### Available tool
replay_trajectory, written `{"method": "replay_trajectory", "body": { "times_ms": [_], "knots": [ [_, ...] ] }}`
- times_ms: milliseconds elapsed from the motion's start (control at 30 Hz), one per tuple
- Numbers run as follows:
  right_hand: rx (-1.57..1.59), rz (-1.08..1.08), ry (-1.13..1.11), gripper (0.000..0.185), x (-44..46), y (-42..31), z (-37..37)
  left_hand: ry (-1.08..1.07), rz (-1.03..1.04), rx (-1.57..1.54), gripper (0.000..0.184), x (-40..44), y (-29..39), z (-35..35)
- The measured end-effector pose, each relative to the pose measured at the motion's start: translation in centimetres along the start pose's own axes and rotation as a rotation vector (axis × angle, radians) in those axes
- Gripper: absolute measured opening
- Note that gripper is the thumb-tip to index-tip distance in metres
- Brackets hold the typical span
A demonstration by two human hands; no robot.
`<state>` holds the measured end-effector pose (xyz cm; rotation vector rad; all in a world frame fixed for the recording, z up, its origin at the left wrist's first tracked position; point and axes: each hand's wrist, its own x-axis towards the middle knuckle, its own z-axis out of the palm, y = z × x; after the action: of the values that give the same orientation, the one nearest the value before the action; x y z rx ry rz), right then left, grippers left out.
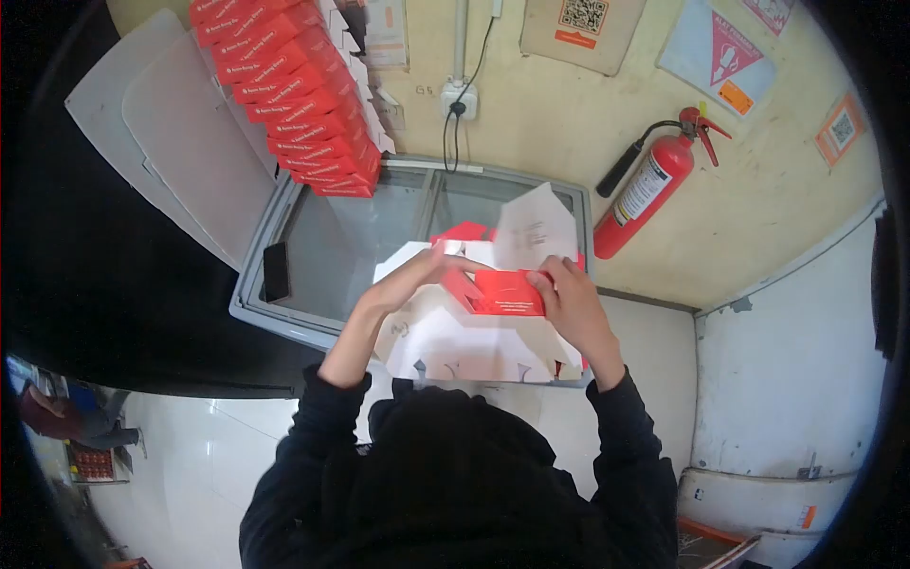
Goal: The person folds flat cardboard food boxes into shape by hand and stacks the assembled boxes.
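Right hand point(572, 296): closed on the right end of a part-folded red carton point(510, 292), thumb on the red panel, fingers over the far edge. Left hand point(424, 273): at the carton's left end, palm down, fingers motion-blurred. Can't tell if it grips or only presses.

Carton sits on top of a pile of flat carton blanks point(455, 343), white faces up, red edges showing at the far side and right. White flap point(538, 228) stands up at the carton's far side, faint print on it. Handwritten mark on the top blank, left side. Cut slots along the near edge.

Blanks lie over the near right part of a glass-top chest freezer point(379, 204). Black phone point(276, 272) on the freezer's left end, well apart from the blanks. Tall leaning stack of red printed boxes point(308, 104) at the far left of the freezer, white flaps sticking out on its right side. Grey-white panels point(180, 133) left of that stack.

Wall behind: power socket point(460, 100) with black plug and cable hanging down toward the freezer, QR poster point(580, 28) to its right. Red fire extinguisher point(652, 190) right of the freezer, tilted in this view, black horn on its left.

Another person point(76, 417) far off at the left edge, partly cut off, apart from the work.
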<state>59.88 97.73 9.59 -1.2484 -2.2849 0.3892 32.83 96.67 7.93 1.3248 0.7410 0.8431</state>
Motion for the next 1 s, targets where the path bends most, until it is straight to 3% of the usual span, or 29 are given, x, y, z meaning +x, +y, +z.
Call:
{"method": "replay_trajectory", "body": {
  "times_ms": [33, 100, 233, 367, 533, 633, 767, 800, 833, 900, 1000],
  "knots": [
    [0.082, -0.002, -0.004, 0.023, 0.5, -0.2, -0.3, -0.064, 0.046, -0.071, 0.037, -1.0, 0.3, -0.6],
    [0.19, 0.008, -0.055, 0.023, 1.1, -2.3, -0.5, 0.097, 0.218, 0.266, 0.037, -2.2, 0.6, 1.0],
    [0.189, -0.001, -0.052, 0.022, 2.1, -6.2, -0.3, 0.253, 0.169, 0.389, 0.032, -2.8, 1.7, 1.7],
    [0.303, -0.052, -0.006, 0.018, 4.3, -8.1, 0.2, 0.469, 0.341, 0.634, 0.034, -4.5, 3.4, -0.2],
    [0.434, -0.134, -0.04, 0.011, 7.0, -11.9, 1.2, 0.288, 0.359, 0.832, 0.047, -6.5, 6.2, -3.4],
    [0.4, -0.241, 0.107, 0.007, 9.3, -14.8, 1.3, 0.412, 0.472, 1.024, 0.048, -7.4, 8.6, -4.2],
    [0.493, -0.426, 0.22, 0.029, 13.9, -18.8, 1.0, 0.619, 0.767, 1.338, 0.048, -7.9, 13.9, -6.0],
    [0.428, -0.43, 0.162, 0.045, 15.1, -18.8, 1.2, 0.657, 0.829, 1.448, 0.048, -7.5, 15.4, -7.4],
    [0.422, -0.502, 0.279, 0.047, 16.5, -19.3, 1.5, 0.694, 0.889, 1.56, 0.048, -7.0, 17.0, -8.9],
    [0.411, -0.65, 0.522, 0.053, 19.6, -20.4, 2.2, 0.888, 1.102, 1.789, 0.039, -4.8, 21.1, -12.9],
    [0.484, -0.62, 0.531, 0.056, 20.2, -19.4, 4.0, 1.258, 1.095, 2.02, 0.016, -1.4, 30.1, -21.3]
  ]
}}
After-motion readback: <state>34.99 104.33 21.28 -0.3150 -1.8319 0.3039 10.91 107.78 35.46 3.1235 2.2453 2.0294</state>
